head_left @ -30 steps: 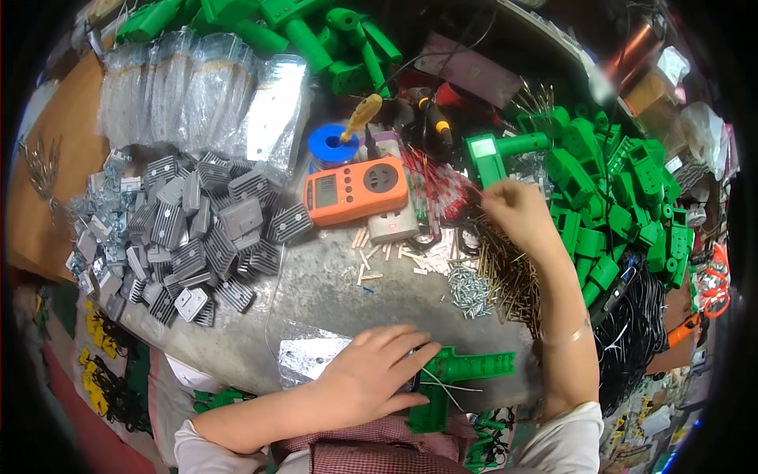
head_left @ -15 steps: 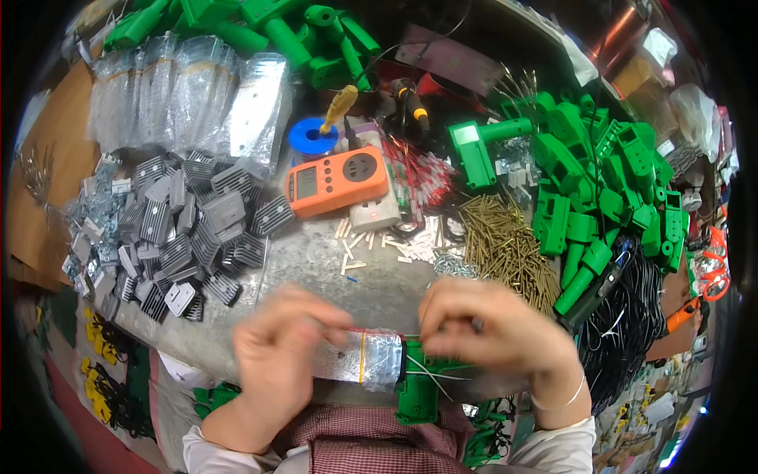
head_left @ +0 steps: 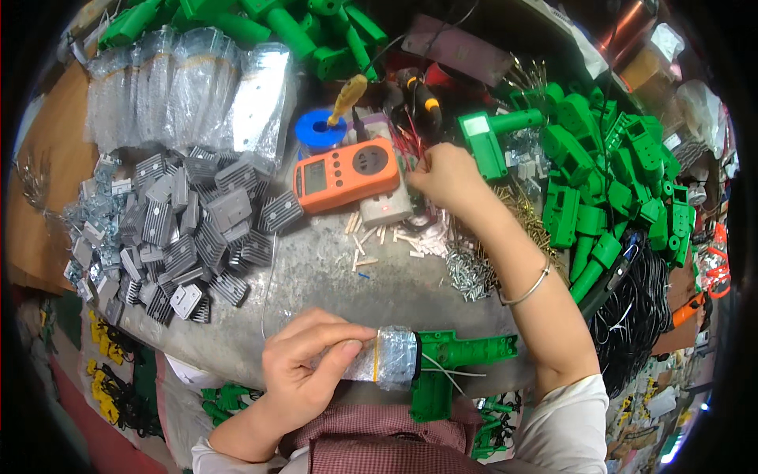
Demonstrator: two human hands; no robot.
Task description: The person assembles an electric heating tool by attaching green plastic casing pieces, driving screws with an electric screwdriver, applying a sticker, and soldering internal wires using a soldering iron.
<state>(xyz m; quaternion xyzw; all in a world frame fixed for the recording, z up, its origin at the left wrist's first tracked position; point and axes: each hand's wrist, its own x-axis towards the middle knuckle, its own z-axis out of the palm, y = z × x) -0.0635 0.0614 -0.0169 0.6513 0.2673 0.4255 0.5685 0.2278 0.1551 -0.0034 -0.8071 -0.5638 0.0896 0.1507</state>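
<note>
At the bench's near edge, my left hand (head_left: 308, 359) pinches a silver, film-wrapped piece (head_left: 397, 359) with a yellow band, thumb against forefinger. The piece's right end meets a black rim in an open green plastic housing shell (head_left: 433, 393), its handle half pointing right. Two thin white wires (head_left: 450, 371) come out there and lie across the shell. Farther off, my right hand (head_left: 448, 180) reaches over the bench, fingers closed at the red wires (head_left: 416, 141) beside the power strip. My own hand covers most of that wire pile.
An orange meter (head_left: 347, 175) rests on the power strip (head_left: 387, 207). Grey finned heat sinks (head_left: 209, 217) pile up on the left. Small screws (head_left: 471, 272) and brass-coloured long screws (head_left: 517, 213) lie under my right forearm. Green housings (head_left: 588, 174) and black cables (head_left: 632, 308) crowd the right side.
My right hand has left the green shell and moved forward to the red wires. My left hand has come down into a pinch at the film-wrapped piece. The shell has shifted slightly right.
</note>
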